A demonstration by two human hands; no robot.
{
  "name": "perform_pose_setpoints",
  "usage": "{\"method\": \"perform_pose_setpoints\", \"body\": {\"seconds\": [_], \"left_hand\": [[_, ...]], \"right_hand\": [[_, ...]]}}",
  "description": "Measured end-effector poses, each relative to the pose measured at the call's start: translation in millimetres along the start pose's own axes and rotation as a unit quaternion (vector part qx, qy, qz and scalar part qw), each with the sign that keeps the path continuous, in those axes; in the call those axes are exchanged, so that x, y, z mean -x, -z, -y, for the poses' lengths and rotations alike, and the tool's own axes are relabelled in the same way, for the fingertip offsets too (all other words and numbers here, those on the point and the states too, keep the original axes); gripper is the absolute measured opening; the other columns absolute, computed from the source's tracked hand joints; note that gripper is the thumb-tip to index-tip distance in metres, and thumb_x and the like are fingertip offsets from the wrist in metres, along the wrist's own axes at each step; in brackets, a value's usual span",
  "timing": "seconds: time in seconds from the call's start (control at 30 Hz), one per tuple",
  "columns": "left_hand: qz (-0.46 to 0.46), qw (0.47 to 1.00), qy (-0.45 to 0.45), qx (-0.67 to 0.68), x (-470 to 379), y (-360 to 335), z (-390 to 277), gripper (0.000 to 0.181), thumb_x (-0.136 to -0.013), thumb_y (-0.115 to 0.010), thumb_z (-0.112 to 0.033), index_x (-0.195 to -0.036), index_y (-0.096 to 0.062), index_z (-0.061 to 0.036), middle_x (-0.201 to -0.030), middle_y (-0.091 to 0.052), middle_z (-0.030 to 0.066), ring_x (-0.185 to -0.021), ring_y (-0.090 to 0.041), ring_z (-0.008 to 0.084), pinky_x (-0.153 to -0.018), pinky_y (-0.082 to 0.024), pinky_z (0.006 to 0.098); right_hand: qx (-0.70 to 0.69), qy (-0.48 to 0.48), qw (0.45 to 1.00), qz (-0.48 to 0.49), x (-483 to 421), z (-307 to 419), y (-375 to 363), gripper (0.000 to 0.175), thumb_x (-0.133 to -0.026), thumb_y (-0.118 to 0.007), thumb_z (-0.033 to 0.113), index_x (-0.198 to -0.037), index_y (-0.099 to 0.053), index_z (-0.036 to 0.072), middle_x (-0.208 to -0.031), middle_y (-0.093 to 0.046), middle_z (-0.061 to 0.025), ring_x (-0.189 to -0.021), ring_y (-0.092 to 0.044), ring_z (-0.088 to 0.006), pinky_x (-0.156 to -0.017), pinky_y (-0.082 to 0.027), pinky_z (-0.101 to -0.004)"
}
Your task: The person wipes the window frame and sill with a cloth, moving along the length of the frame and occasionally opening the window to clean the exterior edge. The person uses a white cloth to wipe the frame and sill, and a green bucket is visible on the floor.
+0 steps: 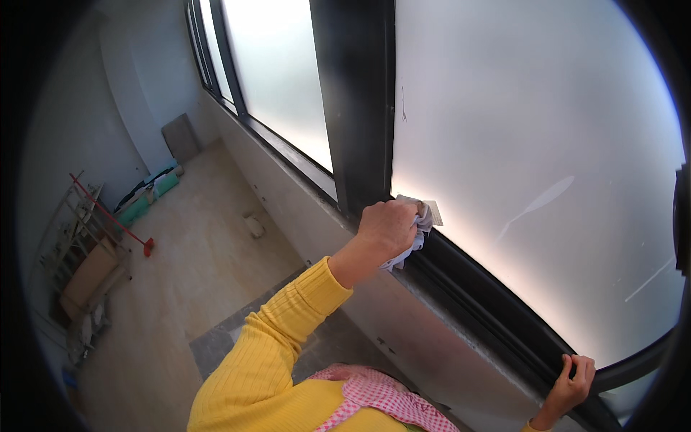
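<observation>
My left hand (386, 229) grips a crumpled greyish cloth (424, 216) at the lower left corner of a frosted window pane (518, 135). Folds of the cloth hang below the fist, against the dark window frame (459, 264). Right beside it is a small pale tag (434, 213) bearing writing; whether it is stuck to the glass or part of the cloth, I cannot tell. Farther along the same frame, at the lower right, my right hand (573, 382) rests by the bottom rail with loosely bent fingers and nothing visible in them. Whitish streaks (545, 197) mark the pane.
A wide dark mullion (356, 97) separates this pane from another frosted pane (278, 70). Below runs a rough wall ledge (432, 299). Across the dusty floor (216, 232) lie a red-handled tool (113, 216), a leaning metal rack (81, 232), green rolls (148, 197) and a grey board (181, 137).
</observation>
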State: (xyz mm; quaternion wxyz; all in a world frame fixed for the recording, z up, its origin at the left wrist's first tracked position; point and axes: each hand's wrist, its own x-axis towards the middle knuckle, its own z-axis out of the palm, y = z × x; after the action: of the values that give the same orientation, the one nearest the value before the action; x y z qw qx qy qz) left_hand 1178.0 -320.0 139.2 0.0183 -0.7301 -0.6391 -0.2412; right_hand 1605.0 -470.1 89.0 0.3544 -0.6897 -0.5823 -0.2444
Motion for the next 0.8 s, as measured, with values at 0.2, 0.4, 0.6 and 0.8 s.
{"method": "perform_pose_setpoints", "body": {"seconds": [0.2,0.4,0.6,0.8], "left_hand": [[-0.038,0.997,-0.010,-0.066,-5.5,-6.4,27.1,0.017,-0.084,-0.067,-0.016,-0.097,-0.069,-0.0048,-0.100,-0.068,0.0122,-0.085,-0.070,0.0356,-0.074,-0.057,0.0449],[-0.047,0.995,-0.083,-0.032,-6.7,-17.3,28.9,0.013,-0.082,-0.067,-0.015,-0.091,-0.065,-0.0050,-0.091,-0.066,0.0132,-0.081,-0.069,0.0355,-0.068,-0.056,0.0441],[-0.076,0.987,-0.143,-0.004,6.7,-33.8,-11.2,0.009,-0.081,-0.067,-0.008,-0.086,-0.063,-0.0021,-0.090,-0.065,0.0131,-0.083,-0.071,0.0288,-0.063,-0.059,0.0395],[-0.064,0.966,-0.223,0.110,20.3,-50.7,-40.6,0.018,-0.082,-0.070,-0.014,-0.095,-0.062,-0.0044,-0.092,-0.063,0.0105,-0.080,-0.069,0.0280,-0.067,-0.057,0.0369]], "right_hand": [[-0.072,0.058,0.996,-0.018,2.0,52.7,-4.7,0.016,-0.082,-0.075,-0.003,-0.096,-0.068,-0.001,-0.098,-0.065,-0.0122,-0.092,-0.062,-0.0299,-0.080,-0.052,-0.0384],[-0.162,0.066,0.984,-0.032,0.8,99.7,-10.2,0.014,-0.082,-0.073,-0.006,-0.095,-0.069,-0.001,-0.093,-0.066,-0.0120,-0.085,-0.063,-0.0278,-0.074,-0.052,-0.0368],[-0.235,0.100,0.967,-0.003,-7.7,145.8,-33.6,0.013,-0.082,-0.073,-0.006,-0.093,-0.069,-0.001,-0.094,-0.066,-0.0121,-0.084,-0.063,-0.0279,-0.074,-0.052,-0.0369],[-0.289,0.120,0.950,0.010,-21.1,202.7,-52.0,0.011,-0.083,-0.071,-0.006,-0.093,-0.069,-0.003,-0.095,-0.066,-0.0125,-0.085,-0.064,-0.0292,-0.076,-0.053,-0.0372]]}}
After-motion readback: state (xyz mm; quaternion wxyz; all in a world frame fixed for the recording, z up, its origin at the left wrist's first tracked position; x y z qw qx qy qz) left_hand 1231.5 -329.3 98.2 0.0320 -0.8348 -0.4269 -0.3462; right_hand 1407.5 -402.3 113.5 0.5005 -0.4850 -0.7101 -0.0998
